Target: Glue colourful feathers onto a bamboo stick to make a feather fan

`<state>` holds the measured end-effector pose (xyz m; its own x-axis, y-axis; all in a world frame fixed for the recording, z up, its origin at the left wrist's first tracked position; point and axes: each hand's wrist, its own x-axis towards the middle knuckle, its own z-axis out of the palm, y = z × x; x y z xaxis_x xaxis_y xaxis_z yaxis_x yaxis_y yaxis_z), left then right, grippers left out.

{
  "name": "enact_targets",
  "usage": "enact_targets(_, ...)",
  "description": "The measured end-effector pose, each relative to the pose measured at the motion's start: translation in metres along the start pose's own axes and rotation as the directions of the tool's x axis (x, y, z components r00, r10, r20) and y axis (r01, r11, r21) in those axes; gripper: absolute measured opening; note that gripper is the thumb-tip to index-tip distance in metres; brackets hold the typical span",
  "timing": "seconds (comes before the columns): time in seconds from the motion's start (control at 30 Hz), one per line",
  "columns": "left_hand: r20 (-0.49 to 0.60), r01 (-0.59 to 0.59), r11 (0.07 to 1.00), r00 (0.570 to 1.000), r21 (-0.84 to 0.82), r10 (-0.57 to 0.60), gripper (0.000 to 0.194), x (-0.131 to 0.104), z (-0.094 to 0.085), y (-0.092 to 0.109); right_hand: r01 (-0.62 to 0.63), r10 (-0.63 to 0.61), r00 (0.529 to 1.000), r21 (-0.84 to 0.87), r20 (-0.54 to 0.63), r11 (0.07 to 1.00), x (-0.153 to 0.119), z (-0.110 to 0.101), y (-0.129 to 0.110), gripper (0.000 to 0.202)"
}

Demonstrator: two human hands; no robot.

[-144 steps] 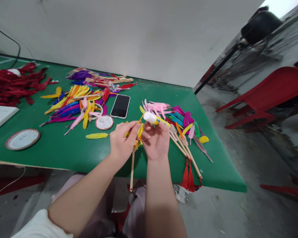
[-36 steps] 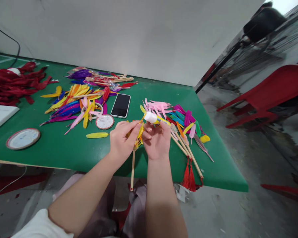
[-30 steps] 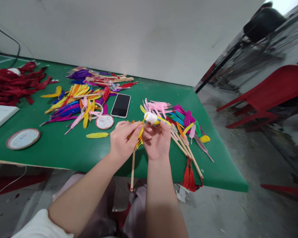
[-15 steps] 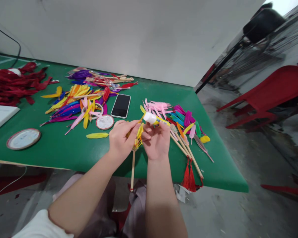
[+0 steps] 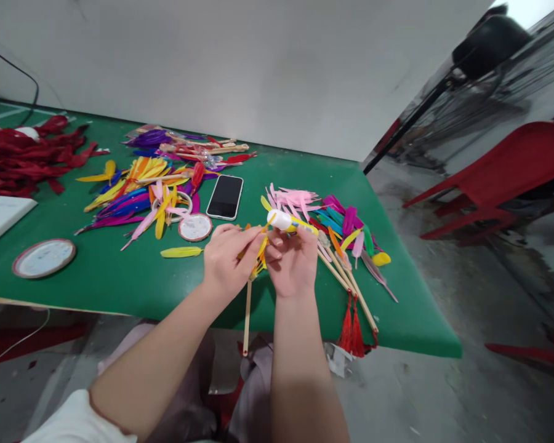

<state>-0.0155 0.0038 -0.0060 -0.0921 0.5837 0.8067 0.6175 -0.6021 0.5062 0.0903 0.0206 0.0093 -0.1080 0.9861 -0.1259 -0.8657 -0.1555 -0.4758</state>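
My left hand (image 5: 226, 255) is closed, pinching a thin yellow-orange feather (image 5: 270, 223) by thumb and fingers. The feather's narrow end lies against the white end of a yellow glue stick (image 5: 302, 227). My right hand (image 5: 293, 264) has its fingers wrapped round that glue stick, palm turned up. Below and between the hands lies a fan with yellow feathers; its wooden handle (image 5: 247, 314) sticks out past the table's front edge. My hands partly hide the fan's head. A loose yellow feather (image 5: 181, 252) rests left of my left hand.
A phone (image 5: 224, 197) lies behind my hands. Mixed feathers (image 5: 133, 191) are heaped at left, pink feathers (image 5: 293, 200) behind right. Wooden sticks with red tassels (image 5: 351, 326) lie at right. Round lids (image 5: 44, 258) and dark red ribbons (image 5: 28, 154) are on the green table (image 5: 143, 283).
The feather in my left hand has moved slightly right, its tip now over the glue stick's white end. My right hand has shifted a little to the right.
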Motion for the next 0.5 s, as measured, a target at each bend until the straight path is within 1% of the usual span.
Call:
enact_targets(0.13, 0.001, 0.153, 0.988, 0.988, 0.006, -0.153, 0.016, 0.003, -0.0045, 0.0005, 0.002, -0.002, 1.0, -0.011, 0.017, 1.0, -0.0001, -0.0004, -0.0001, 0.012)
enact_targets(0.2, 0.005, 0.17, 0.985, 0.985, 0.009, -0.17, 0.016, 0.0037, -0.0051, 0.0004, -0.001, 0.001, 1.0, -0.01, 0.021, 1.0, -0.0001, -0.0002, 0.0001, 0.012)
enact_targets(0.33, 0.031, 0.097, 0.995, 0.995, 0.003, -0.097, 0.016, 0.0028, -0.0028, -0.0006, 0.006, -0.005, 1.0, -0.019, 0.025, 1.0, -0.0001, 0.0007, 0.0007, 0.012)
enact_targets(0.5, 0.021, 0.005, 1.0, 1.0, 0.029, -0.005, 0.015, 0.0015, -0.0004, -0.0034, 0.012, -0.011, 0.999, -0.043, 0.036, 0.999, 0.0006, -0.001, 0.0014, 0.012)
